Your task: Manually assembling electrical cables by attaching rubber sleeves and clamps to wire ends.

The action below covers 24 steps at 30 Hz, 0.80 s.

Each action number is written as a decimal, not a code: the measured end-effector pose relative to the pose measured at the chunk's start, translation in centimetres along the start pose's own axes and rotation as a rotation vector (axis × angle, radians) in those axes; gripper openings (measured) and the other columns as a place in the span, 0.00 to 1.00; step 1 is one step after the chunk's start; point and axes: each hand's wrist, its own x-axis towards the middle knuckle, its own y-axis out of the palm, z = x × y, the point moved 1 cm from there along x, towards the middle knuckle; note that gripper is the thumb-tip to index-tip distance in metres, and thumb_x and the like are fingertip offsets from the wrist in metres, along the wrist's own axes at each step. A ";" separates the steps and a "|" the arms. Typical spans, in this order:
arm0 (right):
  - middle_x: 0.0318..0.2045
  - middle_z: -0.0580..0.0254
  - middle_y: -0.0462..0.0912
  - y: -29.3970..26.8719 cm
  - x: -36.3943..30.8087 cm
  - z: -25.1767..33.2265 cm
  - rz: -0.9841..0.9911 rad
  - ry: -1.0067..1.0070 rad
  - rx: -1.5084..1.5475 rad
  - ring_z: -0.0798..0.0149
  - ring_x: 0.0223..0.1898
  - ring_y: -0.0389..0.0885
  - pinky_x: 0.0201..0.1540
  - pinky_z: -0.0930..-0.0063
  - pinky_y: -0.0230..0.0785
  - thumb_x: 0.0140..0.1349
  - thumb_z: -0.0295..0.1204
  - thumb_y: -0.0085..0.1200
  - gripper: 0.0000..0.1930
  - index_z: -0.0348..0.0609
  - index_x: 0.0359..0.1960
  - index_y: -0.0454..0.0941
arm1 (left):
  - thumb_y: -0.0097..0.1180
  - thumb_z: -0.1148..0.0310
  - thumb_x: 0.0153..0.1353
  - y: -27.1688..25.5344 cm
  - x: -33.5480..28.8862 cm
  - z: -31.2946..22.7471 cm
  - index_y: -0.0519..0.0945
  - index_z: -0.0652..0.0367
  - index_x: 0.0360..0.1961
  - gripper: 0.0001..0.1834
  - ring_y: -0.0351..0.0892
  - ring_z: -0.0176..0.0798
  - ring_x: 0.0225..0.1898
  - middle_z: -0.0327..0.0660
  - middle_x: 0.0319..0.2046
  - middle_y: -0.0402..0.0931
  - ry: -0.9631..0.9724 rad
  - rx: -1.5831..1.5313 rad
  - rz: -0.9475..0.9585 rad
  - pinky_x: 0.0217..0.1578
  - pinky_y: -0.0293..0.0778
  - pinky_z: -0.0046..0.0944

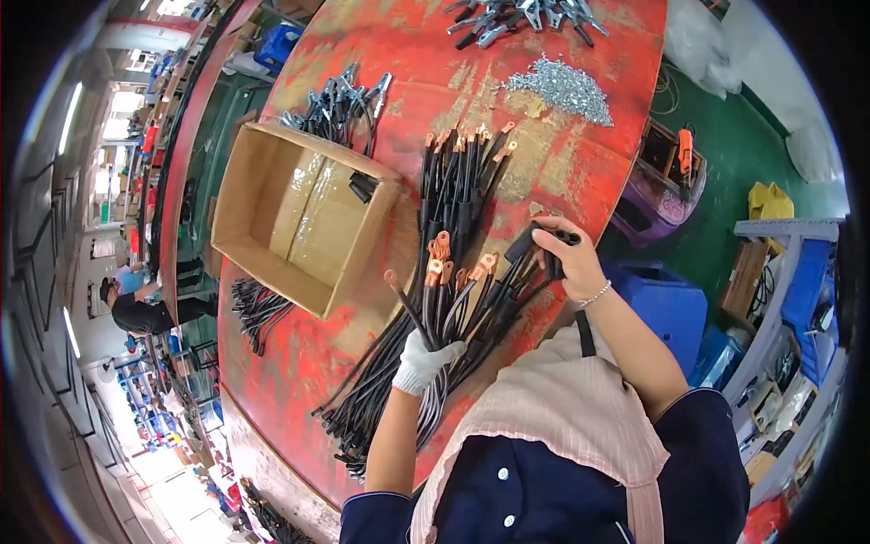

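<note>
My left hand (426, 364), in a white knit glove, is closed round a bundle of black cables (433, 313) with copper lugs on their upper ends. My bare right hand (573, 258), a bracelet at its wrist, grips a few black rubber sleeves (523, 243) to the right of those lugs. Just below the sleeves, more black cables (507, 304) slant along the table's right side. Farther off, another bunch of lugged cables (464, 168) lies with its copper ends pointing away from me. The long tails of the cables (362, 399) spread toward the lower left.
An open cardboard box (272, 267) with black sleeves in one corner stands left on the worn red table (408, 91). Clamps with black leads (340, 104), small metal parts (566, 89) and more clamps (526, 18) lie beyond. A blue stool (657, 308) is right; a person (140, 304) stands far left.
</note>
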 end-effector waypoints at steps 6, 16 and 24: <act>0.27 0.69 0.78 0.4 1.6 -0.4 -0.046 0.043 -0.007 0.75 0.25 0.75 0.27 0.81 0.68 0.59 0.28 0.64 0.11 0.39 0.42 0.79 | 0.67 0.78 0.49 0.3 -0.3 -0.3 0.82 0.63 0.42 0.16 0.77 0.28 0.30 0.36 0.32 0.81 -0.012 0.028 0.022 0.34 0.75 0.31; 0.36 0.67 0.84 0.7 1.2 5.5 0.161 -0.214 -0.535 0.74 0.37 0.79 0.42 0.78 0.72 0.55 0.30 0.68 0.14 0.38 0.41 0.82 | 0.66 0.76 0.51 1.6 0.7 -1.4 0.82 0.62 0.36 0.10 0.75 0.27 0.25 0.33 0.25 0.78 0.022 0.110 0.040 0.26 0.72 0.31; 0.38 0.60 0.86 1.2 1.4 6.5 0.346 -0.165 -0.736 0.69 0.41 0.83 0.48 0.74 0.74 0.50 0.39 0.72 0.20 0.41 0.40 0.84 | 0.67 0.65 0.51 0.1 -1.6 -1.1 0.81 0.58 0.39 0.14 0.78 0.35 0.33 0.39 0.31 0.81 0.126 0.085 -0.015 0.36 0.75 0.38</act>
